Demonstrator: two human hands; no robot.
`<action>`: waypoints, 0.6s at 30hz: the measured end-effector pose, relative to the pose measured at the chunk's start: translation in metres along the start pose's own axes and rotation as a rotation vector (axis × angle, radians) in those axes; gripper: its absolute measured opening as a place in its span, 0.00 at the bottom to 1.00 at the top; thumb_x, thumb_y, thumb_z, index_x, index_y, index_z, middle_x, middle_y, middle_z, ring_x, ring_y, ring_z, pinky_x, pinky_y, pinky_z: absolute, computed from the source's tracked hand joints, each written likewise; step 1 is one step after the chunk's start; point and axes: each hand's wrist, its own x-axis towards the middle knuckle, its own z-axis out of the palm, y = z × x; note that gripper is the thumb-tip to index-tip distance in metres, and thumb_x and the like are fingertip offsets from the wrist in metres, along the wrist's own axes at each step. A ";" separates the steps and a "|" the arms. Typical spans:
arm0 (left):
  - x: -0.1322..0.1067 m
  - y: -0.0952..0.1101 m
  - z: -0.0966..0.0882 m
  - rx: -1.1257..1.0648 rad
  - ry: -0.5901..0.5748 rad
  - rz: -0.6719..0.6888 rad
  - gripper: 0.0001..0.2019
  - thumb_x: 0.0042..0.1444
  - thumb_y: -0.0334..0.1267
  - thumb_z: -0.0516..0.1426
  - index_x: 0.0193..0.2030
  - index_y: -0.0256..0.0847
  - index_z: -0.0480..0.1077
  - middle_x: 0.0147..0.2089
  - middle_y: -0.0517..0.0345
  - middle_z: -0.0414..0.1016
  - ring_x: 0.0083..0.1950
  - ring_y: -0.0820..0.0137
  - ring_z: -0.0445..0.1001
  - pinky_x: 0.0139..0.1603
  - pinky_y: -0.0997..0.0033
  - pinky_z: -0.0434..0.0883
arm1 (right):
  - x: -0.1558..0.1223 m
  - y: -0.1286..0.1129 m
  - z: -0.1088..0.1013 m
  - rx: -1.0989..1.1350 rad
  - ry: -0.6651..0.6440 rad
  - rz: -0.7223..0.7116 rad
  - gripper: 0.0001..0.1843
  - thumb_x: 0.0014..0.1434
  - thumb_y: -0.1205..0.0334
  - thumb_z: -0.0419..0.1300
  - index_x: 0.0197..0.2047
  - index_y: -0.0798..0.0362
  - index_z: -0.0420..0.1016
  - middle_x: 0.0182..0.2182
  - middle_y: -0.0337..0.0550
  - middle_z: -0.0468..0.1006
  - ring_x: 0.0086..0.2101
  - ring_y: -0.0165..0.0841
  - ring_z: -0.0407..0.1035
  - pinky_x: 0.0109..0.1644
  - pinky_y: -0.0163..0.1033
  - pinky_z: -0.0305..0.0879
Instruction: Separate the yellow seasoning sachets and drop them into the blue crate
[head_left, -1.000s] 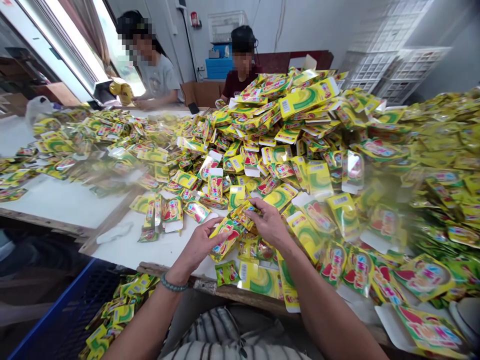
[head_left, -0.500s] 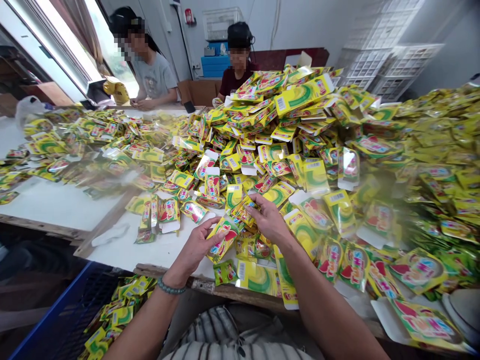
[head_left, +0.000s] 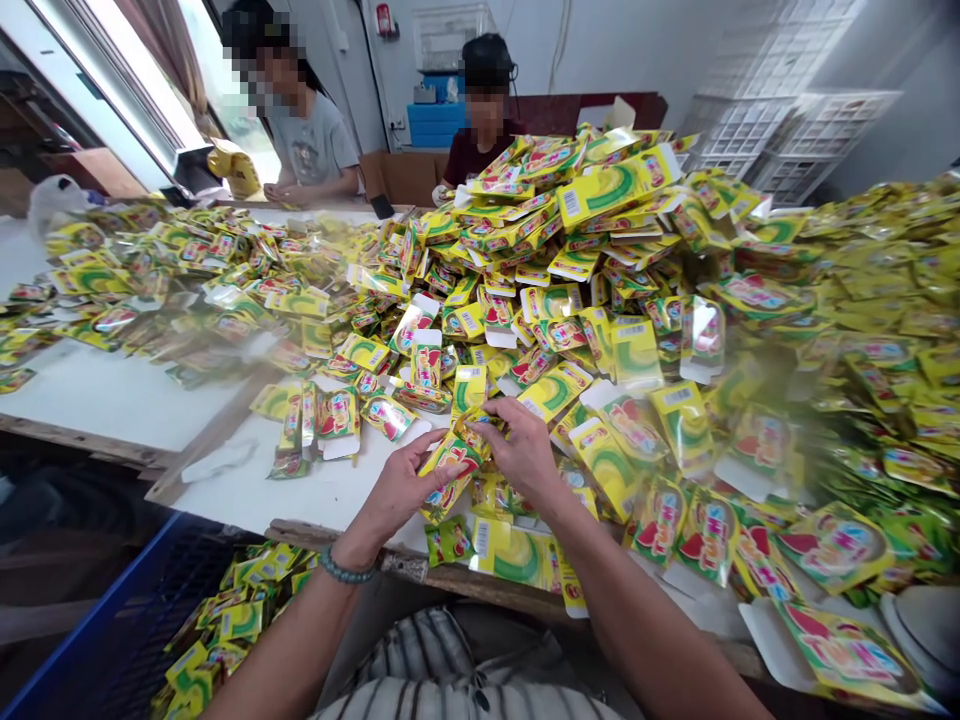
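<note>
My left hand (head_left: 409,482) is closed around a small yellow-green carton (head_left: 448,478) with a red melon print, tilted over the table's front edge. At the carton's upper end, the fingers of my right hand (head_left: 517,450) pinch a small yellow packet (head_left: 474,420). The packet touches the carton's top; how far it sits inside is hidden by my fingers. Below the hands lie a small green packet (head_left: 450,541) and a flat yellow carton (head_left: 517,556) with a barcode. Several more cartons lie just behind my hands.
A tall heap of cartons (head_left: 615,195) rises at the back, and packets (head_left: 892,330) are piled on the right. A blue crate (head_left: 112,625) holding cartons stands below the table (head_left: 225,480) at left. Two people sit across. White crates (head_left: 780,130) are stacked behind.
My right hand has moved left with the yellow packet, bringing it to the carton's upper end. My left hand still holds the carton in about the same place.
</note>
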 end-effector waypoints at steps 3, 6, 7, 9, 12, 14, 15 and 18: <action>0.000 -0.004 -0.003 -0.064 0.020 -0.021 0.33 0.43 0.47 0.68 0.56 0.38 0.69 0.50 0.50 0.78 0.48 0.60 0.77 0.48 0.65 0.73 | -0.002 -0.002 0.003 0.071 -0.046 -0.025 0.05 0.58 0.60 0.61 0.36 0.52 0.74 0.32 0.43 0.76 0.35 0.34 0.70 0.41 0.38 0.65; -0.001 -0.008 -0.008 -0.171 0.023 -0.070 0.34 0.43 0.45 0.69 0.57 0.37 0.68 0.50 0.51 0.78 0.45 0.62 0.77 0.47 0.65 0.74 | -0.001 -0.002 0.000 0.193 -0.156 0.077 0.10 0.55 0.56 0.64 0.37 0.53 0.75 0.33 0.41 0.76 0.35 0.34 0.70 0.42 0.38 0.66; -0.002 -0.009 -0.010 -0.195 0.022 -0.088 0.34 0.42 0.44 0.69 0.57 0.38 0.68 0.49 0.51 0.78 0.44 0.63 0.78 0.46 0.66 0.74 | 0.000 -0.001 -0.001 0.236 -0.206 0.132 0.13 0.54 0.53 0.65 0.38 0.53 0.75 0.34 0.41 0.77 0.36 0.35 0.70 0.43 0.39 0.66; -0.003 -0.007 -0.015 -0.210 0.010 -0.115 0.34 0.42 0.44 0.69 0.57 0.38 0.68 0.47 0.52 0.79 0.43 0.64 0.78 0.43 0.67 0.74 | 0.001 0.001 -0.004 0.303 -0.302 0.221 0.19 0.52 0.49 0.66 0.42 0.52 0.75 0.37 0.41 0.78 0.38 0.36 0.71 0.45 0.41 0.67; -0.004 -0.002 -0.019 -0.182 -0.054 -0.123 0.32 0.43 0.44 0.69 0.56 0.38 0.70 0.47 0.52 0.79 0.43 0.63 0.77 0.41 0.69 0.73 | 0.000 0.001 -0.004 0.264 -0.295 0.229 0.20 0.50 0.49 0.68 0.41 0.52 0.75 0.36 0.42 0.78 0.38 0.37 0.71 0.45 0.41 0.67; -0.004 0.000 -0.020 -0.155 -0.105 -0.098 0.30 0.44 0.44 0.68 0.55 0.39 0.72 0.49 0.52 0.78 0.45 0.62 0.77 0.43 0.69 0.73 | -0.002 -0.002 -0.001 0.167 -0.203 0.138 0.15 0.51 0.53 0.67 0.38 0.53 0.74 0.35 0.42 0.77 0.37 0.36 0.71 0.44 0.40 0.67; -0.004 0.000 -0.020 -0.143 -0.114 -0.083 0.29 0.45 0.44 0.68 0.54 0.39 0.73 0.50 0.52 0.78 0.46 0.61 0.77 0.44 0.68 0.73 | -0.004 -0.004 0.002 0.120 -0.167 0.084 0.12 0.52 0.56 0.66 0.38 0.52 0.73 0.34 0.42 0.77 0.36 0.36 0.71 0.43 0.39 0.67; -0.002 -0.004 -0.016 -0.140 -0.067 -0.077 0.27 0.44 0.45 0.69 0.52 0.39 0.74 0.49 0.53 0.78 0.46 0.61 0.77 0.45 0.68 0.72 | -0.009 -0.008 0.009 0.024 -0.143 -0.015 0.05 0.55 0.63 0.62 0.37 0.51 0.72 0.34 0.41 0.78 0.35 0.35 0.72 0.42 0.38 0.67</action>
